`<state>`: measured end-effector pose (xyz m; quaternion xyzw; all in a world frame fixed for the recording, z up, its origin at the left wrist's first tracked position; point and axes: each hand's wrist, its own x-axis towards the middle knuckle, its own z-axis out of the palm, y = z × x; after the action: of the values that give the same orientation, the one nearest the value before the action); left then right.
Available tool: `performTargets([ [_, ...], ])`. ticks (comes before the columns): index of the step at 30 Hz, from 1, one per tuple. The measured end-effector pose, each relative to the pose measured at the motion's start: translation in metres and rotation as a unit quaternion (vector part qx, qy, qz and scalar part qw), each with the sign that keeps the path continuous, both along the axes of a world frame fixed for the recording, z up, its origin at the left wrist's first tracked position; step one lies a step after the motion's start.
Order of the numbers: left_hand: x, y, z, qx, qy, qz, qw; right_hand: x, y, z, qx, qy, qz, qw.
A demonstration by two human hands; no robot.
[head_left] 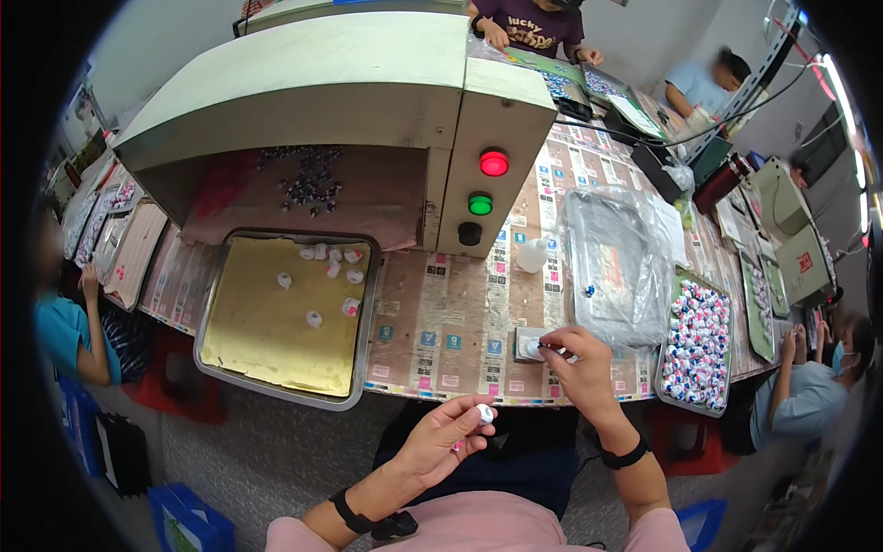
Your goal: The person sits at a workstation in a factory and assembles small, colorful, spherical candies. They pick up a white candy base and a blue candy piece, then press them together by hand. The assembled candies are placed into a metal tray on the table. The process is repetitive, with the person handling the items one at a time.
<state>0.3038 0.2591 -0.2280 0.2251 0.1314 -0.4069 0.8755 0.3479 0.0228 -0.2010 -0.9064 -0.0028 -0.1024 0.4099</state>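
My left hand (pixel 448 440) is closed near the table's front edge. Between its thumb and fingers sits a small white rounded piece (pixel 485 414), and a pink bit (pixel 457 446) shows lower in the same hand. To the right, my right hand (pixel 581 363) pinches a small dark piece (pixel 544 346), too small to name, at a small pale block (pixel 528 343) on the table. A metal tray (pixel 366 317) lined with yellow sheet stands at the left and bears several white pieces (pixel 314 318) like the one I hold, some with pink.
A large cream machine (pixel 303 83) with red and green lights stands behind the yellow-lined tray; small dark-blue pieces (pixel 313 189) lie inside. At right are a plastic-wrapped tray (pixel 616 267), a tray full of white, pink and blue pieces (pixel 696 345) and a small white bottle (pixel 532 254). Other people work around.
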Motion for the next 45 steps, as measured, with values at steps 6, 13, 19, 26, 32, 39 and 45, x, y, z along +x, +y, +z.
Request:
performTargets([
  [6, 0.0, 0.002, -0.002, 0.022, 0.006, 0.0, 1.0, 0.008, -0.002, -0.008, -0.085, -0.035, 0.033, 0.995],
  [13, 0.002, -0.006, -0.002, 0.016, -0.004, 0.002, 1.0, -0.001, -0.001, 0.002, -0.06, -0.038, 0.024, 0.997],
  [19, 0.004, -0.014, -0.005, 0.022, -0.01, 0.011, 1.0, -0.041, 0.024, 0.033, 0.14, 0.047, 0.049, 0.988],
  [26, 0.004, -0.022, 0.001, 0.018, -0.02, -0.007, 1.0, -0.068, 0.031, 0.026, 0.286, 0.091, 0.042, 0.953],
  [32, 0.002, -0.022, 0.0, 0.046, -0.042, -0.015, 0.998, -0.07, 0.031, 0.023, 0.274, 0.116, 0.059, 0.953],
  [39, 0.002, -0.022, 0.004, 0.108, -0.086, -0.015, 0.99, -0.073, 0.033, 0.018, 0.241, 0.062, 0.074, 0.966],
  [45, 0.004, -0.031, 0.01, 0.123, -0.105, -0.03, 0.986, -0.07, 0.019, 0.033, 0.258, 0.044, 0.096, 0.96],
])
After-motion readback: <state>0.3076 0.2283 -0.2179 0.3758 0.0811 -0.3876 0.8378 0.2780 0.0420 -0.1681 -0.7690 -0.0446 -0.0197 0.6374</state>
